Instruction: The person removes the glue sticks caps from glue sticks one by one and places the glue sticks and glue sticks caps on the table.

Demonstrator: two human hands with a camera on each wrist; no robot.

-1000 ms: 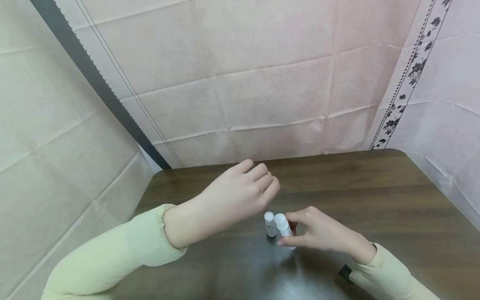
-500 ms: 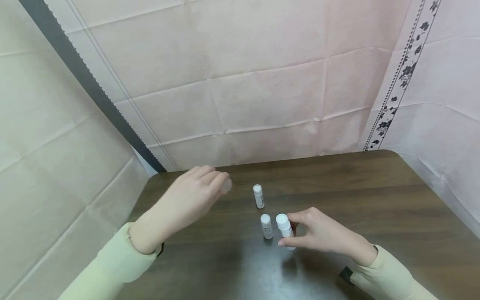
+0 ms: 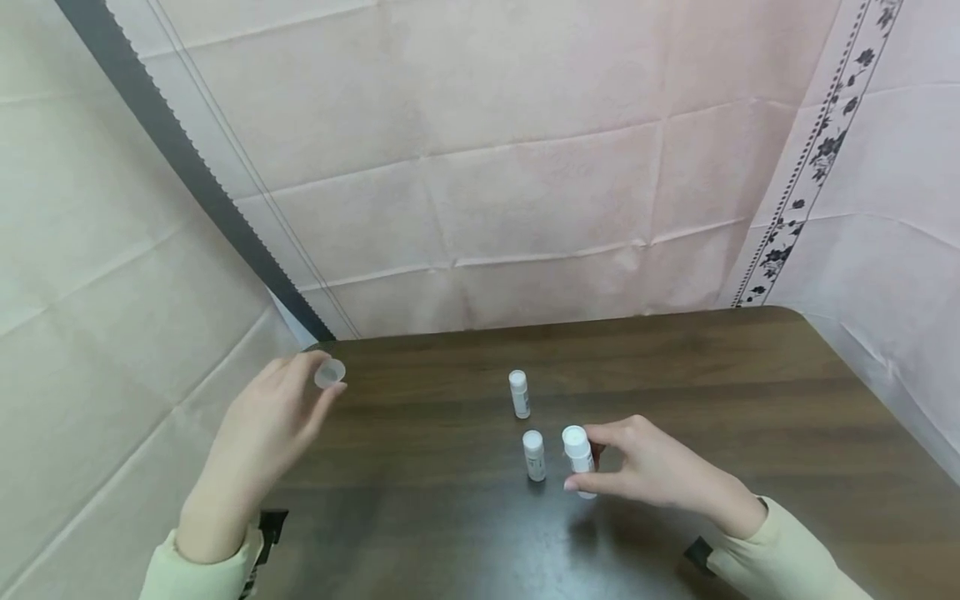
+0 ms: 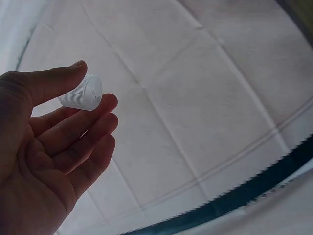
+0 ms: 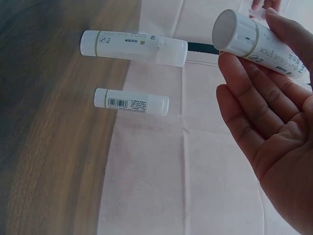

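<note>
Hands hold hollow cap, glue stick; two closed tubes upright.

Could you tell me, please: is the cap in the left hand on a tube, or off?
Off. The left hand pinches the cap by itself, with nothing attached to it.

Three glue sticks, one loose cap, two hands, two sleeves, one bench, one floral border

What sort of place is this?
Probably a makeshift indoor workspace: creased, floral-bordered cloth hangs behind and beside a wood-grained table, on which two glue sticks stand upright. Anything beyond the cloth is hidden.
</note>
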